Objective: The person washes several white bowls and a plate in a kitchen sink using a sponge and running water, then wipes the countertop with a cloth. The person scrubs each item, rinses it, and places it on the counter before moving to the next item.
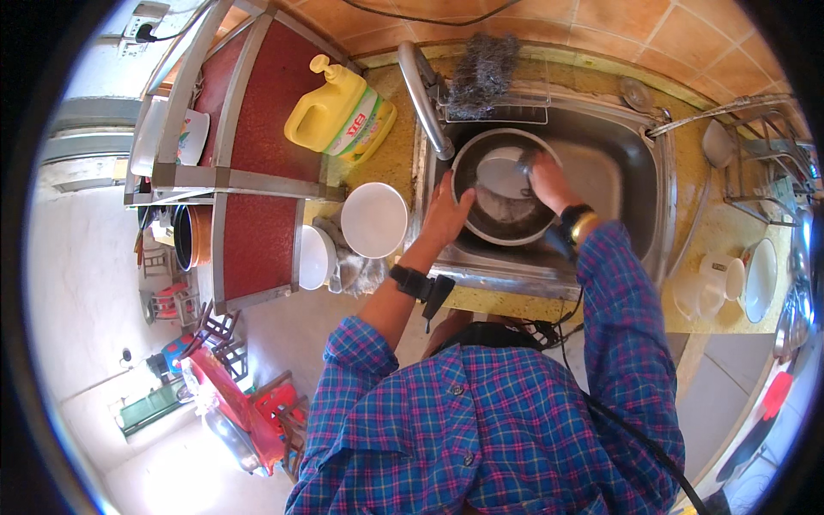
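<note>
A round metal pan [505, 225] with a dark inner wall and a shiny bottom rests in the steel sink [605, 167], below the faucet [426, 103]. My left hand [449, 209] lies against the pan's left rim, fingers on the outside and thumb over the edge. Inside the pan, near its upper right, my right hand [548, 181] is closed around a dark, blurred scrubber [529, 161], which looks like steel wool. A metal watch band or bracelet and a dark strap circle the right wrist; a dark strap device is on the left.
Left of the sink stand a yellow detergent jug [344, 116], a white bowl [374, 220] and a grey rag [360, 273]. A wire rack [534, 116] with steel wool [483, 74] sits behind. Right are a ladle [718, 145], plastic cups [698, 293] and an enamel bowl [759, 280].
</note>
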Demonstrator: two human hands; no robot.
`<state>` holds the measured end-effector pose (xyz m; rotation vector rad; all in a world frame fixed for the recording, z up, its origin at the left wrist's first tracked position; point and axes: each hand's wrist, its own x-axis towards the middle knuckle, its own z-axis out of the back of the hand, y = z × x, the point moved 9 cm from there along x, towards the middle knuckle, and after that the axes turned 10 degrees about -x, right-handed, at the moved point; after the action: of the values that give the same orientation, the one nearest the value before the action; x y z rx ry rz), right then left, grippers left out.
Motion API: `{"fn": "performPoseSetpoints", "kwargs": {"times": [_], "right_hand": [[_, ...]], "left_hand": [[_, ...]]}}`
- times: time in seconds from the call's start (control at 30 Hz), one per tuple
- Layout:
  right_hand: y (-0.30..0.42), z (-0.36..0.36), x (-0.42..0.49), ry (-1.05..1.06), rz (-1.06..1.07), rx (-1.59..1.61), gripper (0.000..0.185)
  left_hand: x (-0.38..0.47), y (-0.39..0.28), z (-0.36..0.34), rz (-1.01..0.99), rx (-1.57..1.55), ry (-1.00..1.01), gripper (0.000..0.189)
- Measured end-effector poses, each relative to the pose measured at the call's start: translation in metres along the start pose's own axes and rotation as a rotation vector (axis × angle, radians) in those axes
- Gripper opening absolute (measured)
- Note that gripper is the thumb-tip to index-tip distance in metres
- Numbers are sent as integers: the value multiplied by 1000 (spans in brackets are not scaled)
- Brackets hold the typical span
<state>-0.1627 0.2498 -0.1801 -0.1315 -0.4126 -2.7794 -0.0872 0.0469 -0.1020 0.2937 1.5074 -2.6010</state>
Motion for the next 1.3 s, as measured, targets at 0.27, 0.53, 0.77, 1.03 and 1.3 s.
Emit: {"fn": "performPoseSetpoints", "kwargs": {"times": [0.27,0.53,0.77,1.03,1.3], "right_hand": [[-8,-58,-26,415,-335,165,24],[29,-71,-83,866,-915,1420,19],[50,-55,-76,810,-723,1468,25],[-10,-23,-21,446,-340,496,46],[-38,-45,-28,420,-225,195,39]], "left_hand": [[-1,48,-6,236,-61,8,61],[-14,59,-36,587,-514,146,74],[12,-20,-14,-123,-135,15,78],[-6,-71,7,-254,433,25,75],[-49,-34,90,63,-278,-157,64]]}}
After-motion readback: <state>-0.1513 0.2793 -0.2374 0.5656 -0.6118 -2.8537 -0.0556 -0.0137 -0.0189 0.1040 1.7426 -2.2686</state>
